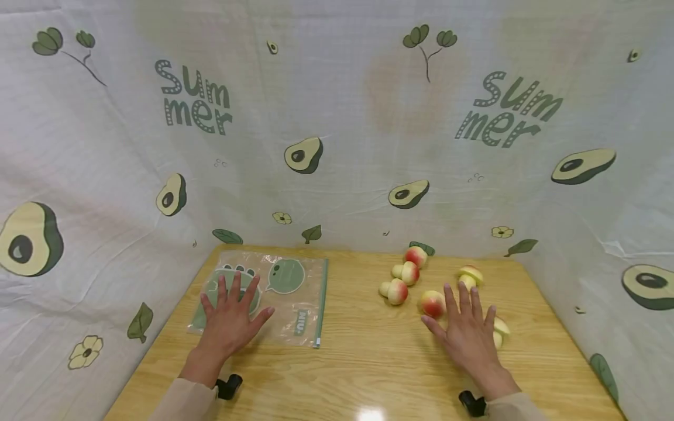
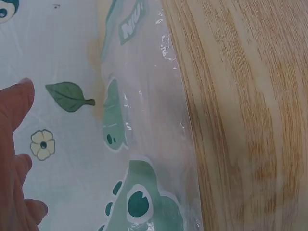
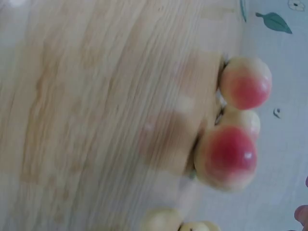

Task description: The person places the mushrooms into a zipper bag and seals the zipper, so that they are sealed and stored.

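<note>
My left hand (image 1: 229, 324), fingers spread and palm down, is over the left part of a clear zip bag (image 1: 313, 280) with a green dinosaur print. In the left wrist view its fingers (image 2: 17, 103) show at the left edge, apart from the bag (image 2: 159, 101). My right hand (image 1: 470, 339) spreads its fingers among several toy mushrooms with red-and-yellow caps. One mushroom (image 1: 432, 303) lies beside its thumb, another (image 1: 470, 275) beyond its fingertips, and a third (image 1: 501, 328) is partly hidden behind the hand. Neither hand holds anything.
Three more mushrooms form a slanting row right of the table's middle: a near one (image 1: 397, 291), a middle one (image 1: 409, 273) and a far one (image 1: 416, 256). White cloth (image 1: 347, 193) with avocado prints encloses the wooden table (image 1: 347, 374) at the back and sides.
</note>
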`<state>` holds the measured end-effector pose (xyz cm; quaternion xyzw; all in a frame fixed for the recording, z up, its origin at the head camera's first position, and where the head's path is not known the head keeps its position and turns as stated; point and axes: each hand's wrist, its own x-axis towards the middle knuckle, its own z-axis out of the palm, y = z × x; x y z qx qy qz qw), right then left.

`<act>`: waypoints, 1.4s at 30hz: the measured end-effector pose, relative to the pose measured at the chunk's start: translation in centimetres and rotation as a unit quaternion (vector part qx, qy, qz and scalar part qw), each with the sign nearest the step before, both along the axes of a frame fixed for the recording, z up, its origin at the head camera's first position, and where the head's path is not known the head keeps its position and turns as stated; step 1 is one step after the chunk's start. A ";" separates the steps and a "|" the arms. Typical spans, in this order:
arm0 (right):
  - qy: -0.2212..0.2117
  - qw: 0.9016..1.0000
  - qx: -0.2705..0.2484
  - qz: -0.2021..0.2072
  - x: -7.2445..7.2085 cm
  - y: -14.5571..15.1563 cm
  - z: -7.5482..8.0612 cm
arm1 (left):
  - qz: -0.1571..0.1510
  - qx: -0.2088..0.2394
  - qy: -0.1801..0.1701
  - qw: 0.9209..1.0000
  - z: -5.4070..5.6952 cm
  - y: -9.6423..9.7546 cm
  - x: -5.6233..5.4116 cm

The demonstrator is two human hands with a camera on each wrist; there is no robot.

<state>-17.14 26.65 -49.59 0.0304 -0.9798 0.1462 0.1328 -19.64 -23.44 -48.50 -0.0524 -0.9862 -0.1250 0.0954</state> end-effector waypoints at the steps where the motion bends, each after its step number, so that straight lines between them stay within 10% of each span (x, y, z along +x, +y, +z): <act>1: 0.003 1.000 -0.001 0.003 -0.1 -0.2 0.0 | 0.000 0.000 -0.002 1.000 -0.1 0.0 0.0; 19: 0.084 0.984 -0.031 0.156 -2.5 -10.9 -0.7 | 0.013 0.016 -0.069 0.997 -0.9 -0.7 -1.5; 42: -0.103 0.952 0.046 0.284 -2.0 -19.7 -2.8 | -0.020 -0.034 -0.160 0.986 -4.2 1.4 0.1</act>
